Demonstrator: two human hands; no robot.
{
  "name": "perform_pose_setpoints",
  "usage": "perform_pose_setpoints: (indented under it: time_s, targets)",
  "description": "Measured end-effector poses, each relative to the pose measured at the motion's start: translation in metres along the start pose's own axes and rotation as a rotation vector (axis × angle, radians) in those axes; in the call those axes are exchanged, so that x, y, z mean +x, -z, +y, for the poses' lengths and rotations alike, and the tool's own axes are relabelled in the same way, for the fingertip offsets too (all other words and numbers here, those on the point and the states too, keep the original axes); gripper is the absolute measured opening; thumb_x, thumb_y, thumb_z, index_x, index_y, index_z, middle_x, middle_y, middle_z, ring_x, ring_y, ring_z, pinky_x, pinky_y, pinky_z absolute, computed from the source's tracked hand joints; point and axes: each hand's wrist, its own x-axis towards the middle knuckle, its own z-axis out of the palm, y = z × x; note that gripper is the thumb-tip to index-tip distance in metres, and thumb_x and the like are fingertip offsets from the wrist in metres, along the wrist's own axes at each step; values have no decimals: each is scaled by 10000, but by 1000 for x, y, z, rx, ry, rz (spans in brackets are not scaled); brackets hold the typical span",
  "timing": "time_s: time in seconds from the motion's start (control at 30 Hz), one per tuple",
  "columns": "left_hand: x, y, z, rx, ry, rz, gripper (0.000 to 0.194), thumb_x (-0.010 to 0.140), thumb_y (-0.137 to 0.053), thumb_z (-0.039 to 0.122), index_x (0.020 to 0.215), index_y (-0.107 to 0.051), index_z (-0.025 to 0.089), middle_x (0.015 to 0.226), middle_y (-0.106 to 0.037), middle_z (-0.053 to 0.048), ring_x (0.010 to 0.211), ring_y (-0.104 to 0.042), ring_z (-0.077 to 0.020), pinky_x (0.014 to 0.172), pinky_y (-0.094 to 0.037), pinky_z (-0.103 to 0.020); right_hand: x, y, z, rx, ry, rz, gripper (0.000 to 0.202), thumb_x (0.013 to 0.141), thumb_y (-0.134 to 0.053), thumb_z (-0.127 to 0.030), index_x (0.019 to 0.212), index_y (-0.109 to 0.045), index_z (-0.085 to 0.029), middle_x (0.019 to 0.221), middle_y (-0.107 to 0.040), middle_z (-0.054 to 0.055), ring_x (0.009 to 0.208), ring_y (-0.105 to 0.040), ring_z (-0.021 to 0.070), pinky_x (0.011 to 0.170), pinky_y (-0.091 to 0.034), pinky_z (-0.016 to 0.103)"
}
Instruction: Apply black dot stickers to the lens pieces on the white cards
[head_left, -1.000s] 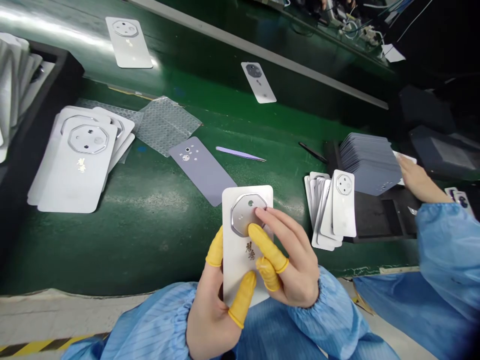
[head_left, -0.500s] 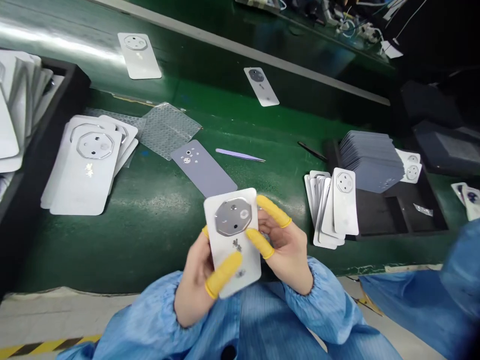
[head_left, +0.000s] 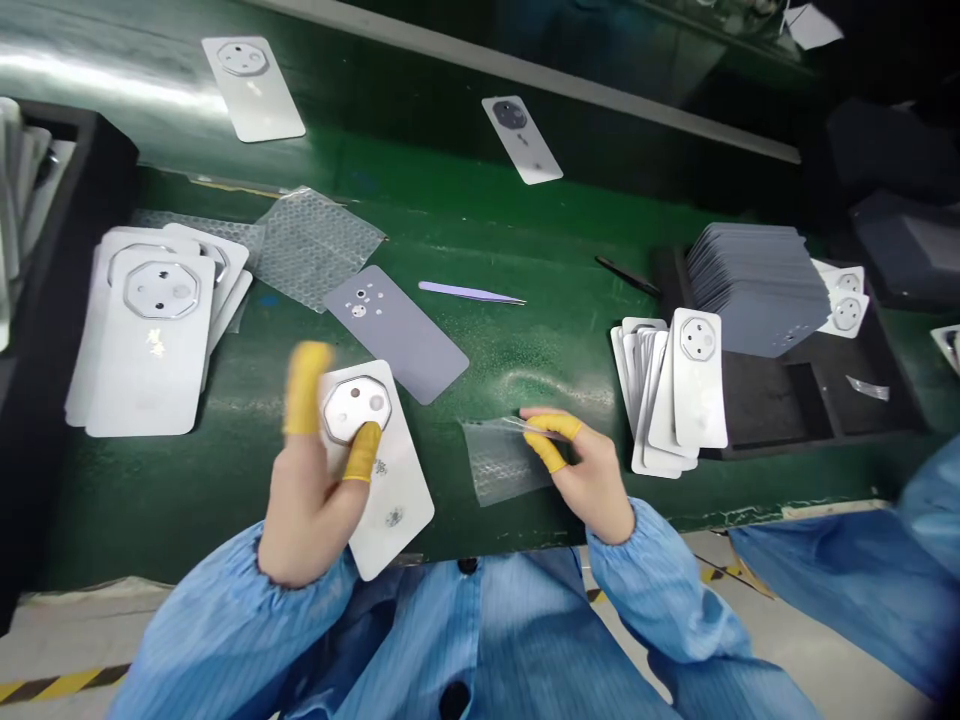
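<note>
My left hand [head_left: 311, 490], in yellow finger cots, is at the left side of a white phone back panel [head_left: 394, 465] at the table's near edge. Its thumb touches the panel just under the octagonal camera ring; its index finger stands apart, blurred by motion. The remaining fingers are mostly hidden. My right hand [head_left: 589, 475] pinches the corner of a clear bubble-wrap piece [head_left: 502, 465] between cotted thumb and forefinger. Beyond the white panel lies a grey-purple panel [head_left: 412, 340] with small camera holes. Purple tweezers [head_left: 471, 292] rest farther back.
White panels [head_left: 154, 375] are stacked at left beside a black tray [head_left: 71, 215], near more bubble wrap [head_left: 319, 245]. At right, white panels [head_left: 697, 390] stand by a black box [head_left: 757, 410] holding grey panels [head_left: 757, 290]. Black tweezers [head_left: 628, 275] lie nearby. A blue sleeve [head_left: 934, 505] shows at far right.
Both hands held the white panel up before. Now it is lower and to the left by my left hand, while my right hand has moved away rightward with the bubble-wrap piece.
</note>
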Motion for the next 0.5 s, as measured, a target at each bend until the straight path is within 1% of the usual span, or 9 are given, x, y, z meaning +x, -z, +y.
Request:
perform_pose_setpoints:
  time_s: [0.07, 0.1, 0.13, 0.2, 0.27, 0.33, 0.4, 0.43, 0.5]
  targets:
    - [4, -6, 7, 51, 28, -149, 418, 813, -666, 336, 1212, -653, 210, 1232, -665, -69, 1189, -574, -322, 1048, -444, -429, 6, 13, -8, 203, -125, -120, 133, 868, -634, -253, 967, -626, -166, 873, -752, 64, 729, -731, 161, 699, -620, 304]
    - [5, -11, 11, 15, 60, -226, 342, 827, -642, 371, 1101, -717, 182, 1158, -704, -86, 1127, -617, -326, 1014, -473, -433, 9, 20, -11, 276, -169, -178, 164, 859, -646, -270, 982, -612, -167, 837, -754, 55, 689, -731, 158, 652, -620, 282]
    - [6, -17, 16, -53, 91, -303, 326, 834, -629, 390, 1039, -744, 164, 1115, -724, -101, 1077, -647, -322, 975, -504, -430, 13, 25, -14, 324, -193, -236, 191, 854, -652, -283, 997, -599, -168, 827, -756, 54, 688, -734, 162, 623, -618, 272]
    - [6, -30, 23, -175, 144, -392, 293, 815, -656, 379, 959, -767, 150, 1054, -747, -110, 990, -688, -301, 889, -555, -402, 18, 33, -16, 323, -187, -326, 232, 848, -656, -295, 1035, -587, -176, 852, -756, 55, 746, -740, 177, 629, -623, 285]
    - [4, -40, 27, -232, 206, -400, 211, 776, -702, 335, 849, -781, 154, 956, -769, -97, 894, -713, -276, 792, -586, -368, 20, 33, -19, 162, -93, -278, 277, 844, -661, -278, 1098, -586, -196, 931, -746, 56, 796, -732, 178, 721, -625, 340]
    - [1, -47, 28, -265, 265, -360, 168, 760, -717, 309, 784, -781, 155, 886, -776, -84, 827, -719, -257, 716, -594, -344, 18, 28, -24, -95, 95, -88, 300, 835, -671, -213, 1126, -599, -225, 1041, -716, 62, 886, -706, 186, 875, -580, 426]
    - [-2, -49, 28, -291, 300, -334, 159, 755, -727, 292, 820, -783, 158, 880, -776, -71, 817, -715, -245, 700, -593, -333, 14, 18, -32, -269, 311, 66, 297, 823, -673, -144, 1102, -620, -231, 1087, -687, 68, 996, -657, 207, 974, -507, 488]
    - [-3, -50, 28, -303, 296, -340, 163, 750, -734, 286, 843, -784, 162, 881, -776, -65, 818, -714, -241, 703, -593, -329, 12, 12, -37, -290, 394, 80, 278, 825, -660, -116, 1080, -626, -221, 1079, -681, 71, 1021, -637, 212, 984, -493, 494]
    - [-4, -49, 28, -314, 272, -365, 173, 755, -730, 284, 872, -784, 168, 872, -774, -57, 813, -712, -235, 697, -592, -321, 10, 1, -44, -254, 497, 5, 245, 848, -603, -76, 1066, -617, -188, 1048, -671, 86, 1006, -619, 204, 941, -521, 467]
